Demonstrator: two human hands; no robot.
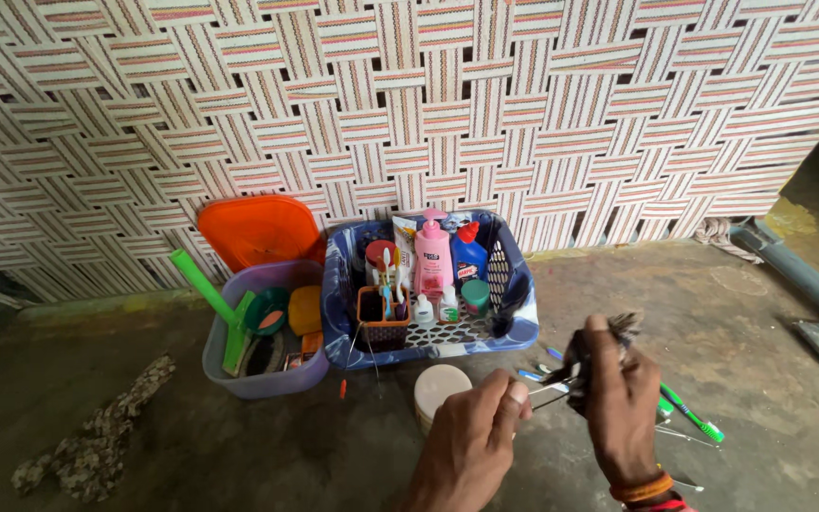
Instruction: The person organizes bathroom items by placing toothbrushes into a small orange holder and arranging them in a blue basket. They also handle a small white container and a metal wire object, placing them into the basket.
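Note:
My right hand (618, 398) is closed around a dark bundle of small items (585, 356), held up above the floor. My left hand (476, 436) pinches a thin metal pin (552, 389) that sticks out of that bundle. Both hands hover just in front of a blue plastic basket (518, 327) holding a pink bottle (433, 256), a blue bottle with a red cap (469, 254), small bottles and toothbrushes in a brown cup (381, 318). A round cream-coloured lid (440, 387) lies on the floor under my left hand.
A lilac tub (267, 379) with green-handled tools and an orange lid (258, 228) stands left of the basket. Green and blue pens or brushes (689, 412) lie on the floor at right. A woven cot wall rises behind. A rag (97, 441) lies at left, a grey pipe (798, 275) at right.

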